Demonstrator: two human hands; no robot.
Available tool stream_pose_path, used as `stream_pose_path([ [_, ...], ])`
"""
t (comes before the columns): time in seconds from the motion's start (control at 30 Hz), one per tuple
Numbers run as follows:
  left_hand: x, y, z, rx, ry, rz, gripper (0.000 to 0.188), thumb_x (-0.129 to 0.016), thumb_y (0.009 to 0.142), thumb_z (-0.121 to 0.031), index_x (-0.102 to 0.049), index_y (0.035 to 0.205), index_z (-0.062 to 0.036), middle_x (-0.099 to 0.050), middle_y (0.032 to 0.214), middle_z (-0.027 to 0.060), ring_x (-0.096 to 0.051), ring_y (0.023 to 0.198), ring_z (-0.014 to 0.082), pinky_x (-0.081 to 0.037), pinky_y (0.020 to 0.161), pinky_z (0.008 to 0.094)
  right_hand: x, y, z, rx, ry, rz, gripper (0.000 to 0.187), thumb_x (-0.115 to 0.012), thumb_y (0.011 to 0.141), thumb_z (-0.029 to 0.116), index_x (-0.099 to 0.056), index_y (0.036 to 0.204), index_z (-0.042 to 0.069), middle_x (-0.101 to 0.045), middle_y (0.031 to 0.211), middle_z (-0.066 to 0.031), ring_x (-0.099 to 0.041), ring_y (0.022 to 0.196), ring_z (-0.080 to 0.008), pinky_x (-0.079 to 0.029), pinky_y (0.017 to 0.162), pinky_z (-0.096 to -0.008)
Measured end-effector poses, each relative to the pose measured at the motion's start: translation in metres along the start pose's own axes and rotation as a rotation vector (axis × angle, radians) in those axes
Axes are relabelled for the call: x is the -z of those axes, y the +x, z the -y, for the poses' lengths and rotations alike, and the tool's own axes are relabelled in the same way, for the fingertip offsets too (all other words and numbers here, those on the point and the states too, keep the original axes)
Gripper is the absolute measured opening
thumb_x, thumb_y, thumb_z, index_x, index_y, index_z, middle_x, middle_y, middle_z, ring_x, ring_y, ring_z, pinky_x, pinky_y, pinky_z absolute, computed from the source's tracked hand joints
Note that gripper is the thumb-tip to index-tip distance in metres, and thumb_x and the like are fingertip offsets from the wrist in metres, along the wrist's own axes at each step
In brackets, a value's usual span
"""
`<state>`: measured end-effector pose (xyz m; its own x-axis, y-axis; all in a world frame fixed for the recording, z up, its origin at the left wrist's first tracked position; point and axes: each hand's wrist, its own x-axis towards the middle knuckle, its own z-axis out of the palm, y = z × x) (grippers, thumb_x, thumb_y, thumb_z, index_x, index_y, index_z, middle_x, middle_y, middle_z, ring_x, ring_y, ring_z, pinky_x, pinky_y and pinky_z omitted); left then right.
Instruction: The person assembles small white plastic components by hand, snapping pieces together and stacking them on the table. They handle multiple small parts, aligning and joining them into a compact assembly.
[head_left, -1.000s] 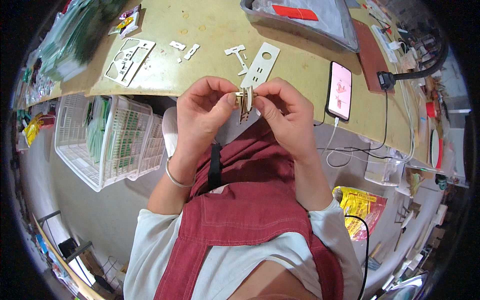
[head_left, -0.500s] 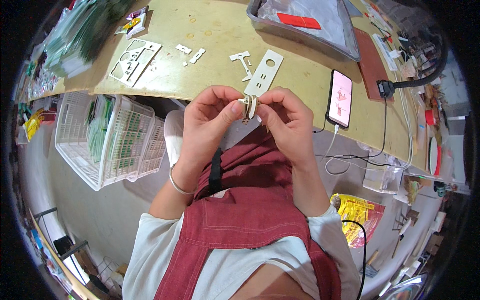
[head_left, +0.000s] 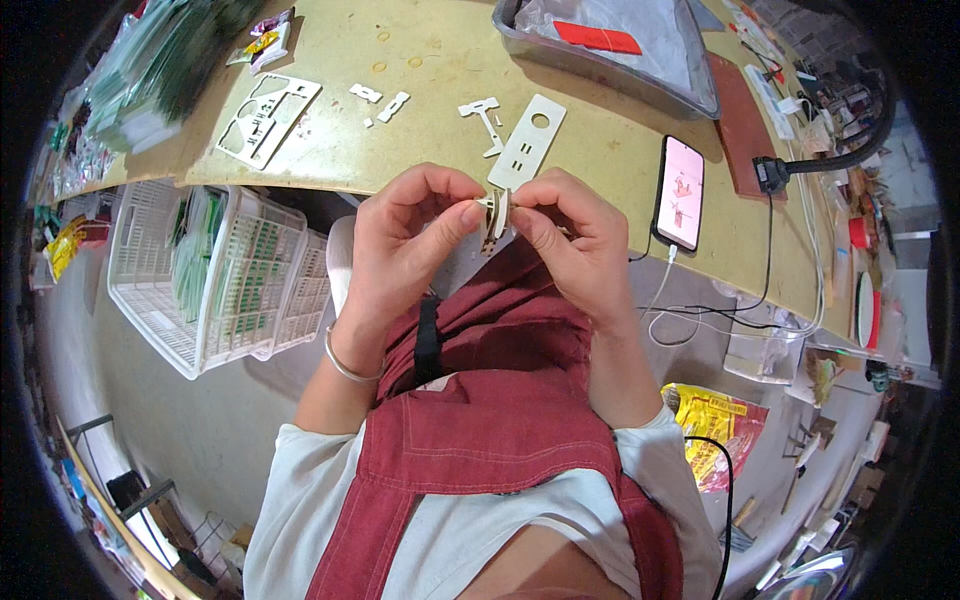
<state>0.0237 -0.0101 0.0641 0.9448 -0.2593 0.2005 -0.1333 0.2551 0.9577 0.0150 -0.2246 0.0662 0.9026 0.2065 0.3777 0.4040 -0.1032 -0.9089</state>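
Between my two hands, just off the table's near edge, is a small assembly of thin pale wooden pieces (head_left: 498, 218). My left hand (head_left: 422, 232) pinches its left side with thumb and fingertips. On the other side, my right hand (head_left: 570, 232) grips it in a similar pinch. Right beyond my fingers lies a flat pale plate (head_left: 527, 145) with a round hole and several slots. A thin bone-shaped piece (head_left: 484, 122) rests left of that plate. Farther left are two small cut pieces (head_left: 393, 107) and a cut-out sheet frame (head_left: 270, 122).
A phone (head_left: 679, 192) with a lit screen lies at right, its white cable attached. Behind stands a grey tray (head_left: 612, 65) holding plastic and a red packet. White plastic crates (head_left: 207, 285) stand below the table's left side. Stacked clear bags (head_left: 160, 75) fill the far left corner.
My hands have spread slightly apart, and the wooden assembly has turned a little between my fingertips. Both hands still hold it. The pieces on the table lie as before.
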Motion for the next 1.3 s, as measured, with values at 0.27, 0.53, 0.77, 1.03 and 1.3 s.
stream_pose_path([
  [0.27, 0.0, 0.0, 0.007, 0.021, -0.114, -0.07, 0.017, -0.076, 0.101, -0.005, -0.071, 0.116, 0.0031, -0.076, 0.103, 0.0052, -0.071, 0.091, 0.0104, -0.058, 0.084, 0.0251, -0.007, 0.0, 0.0, -0.052, 0.079, -0.036, 0.005, -0.07, 0.104, 0.003, -0.071, 0.107, -0.002, -0.065, 0.096, 0.0006, -0.06, 0.086, -0.0054, -0.046, 0.074, -0.0208],
  [0.53, -0.005, -0.005, 0.024, 0.039, -0.222, -0.13, 0.019, -0.077, 0.102, -0.008, -0.071, 0.116, 0.0032, -0.077, 0.105, 0.0067, -0.072, 0.089, 0.0117, -0.059, 0.084, 0.0264, -0.014, -0.003, -0.007, -0.037, 0.065, -0.091, 0.006, -0.068, 0.106, 0.004, -0.07, 0.108, -0.002, -0.066, 0.096, 0.0015, -0.059, 0.085, -0.0044, -0.045, 0.072, -0.0201],
  [0.77, -0.004, -0.005, 0.024, 0.036, -0.231, -0.12, 0.019, -0.076, 0.102, -0.008, -0.07, 0.116, 0.0028, -0.077, 0.106, 0.0074, -0.072, 0.091, 0.0118, -0.06, 0.086, 0.027, -0.016, -0.004, -0.005, -0.09, 0.143, -0.087, 0.007, -0.067, 0.107, 0.005, -0.069, 0.107, -0.002, -0.066, 0.096, 0.0013, -0.06, 0.086, -0.0051, -0.046, 0.073, -0.0203],
  [1.03, -0.001, -0.003, 0.021, 0.041, -0.228, -0.084, 0.017, -0.076, 0.102, -0.006, -0.07, 0.115, 0.0024, -0.077, 0.106, 0.0075, -0.072, 0.092, 0.0119, -0.06, 0.087, 0.027, -0.005, -0.001, -0.009, 0.005, -0.047, -0.014, 0.006, -0.068, 0.106, 0.004, -0.068, 0.106, -0.002, -0.063, 0.095, -0.0004, -0.059, 0.086, -0.0069, -0.047, 0.075, -0.0222],
  [1.3, -0.003, -0.003, 0.022, -0.014, -0.258, -0.101, 0.015, -0.076, 0.101, -0.003, -0.07, 0.114, 0.0021, -0.076, 0.106, 0.0079, -0.072, 0.094, 0.0127, -0.06, 0.088, 0.0286, -0.01, 0.001, -0.004, -0.041, -0.008, -0.055, 0.008, -0.073, 0.098, 0.003, -0.068, 0.102, -0.002, -0.065, 0.091, -0.0087, -0.063, 0.084, -0.0192, -0.05, 0.077, -0.0304],
])
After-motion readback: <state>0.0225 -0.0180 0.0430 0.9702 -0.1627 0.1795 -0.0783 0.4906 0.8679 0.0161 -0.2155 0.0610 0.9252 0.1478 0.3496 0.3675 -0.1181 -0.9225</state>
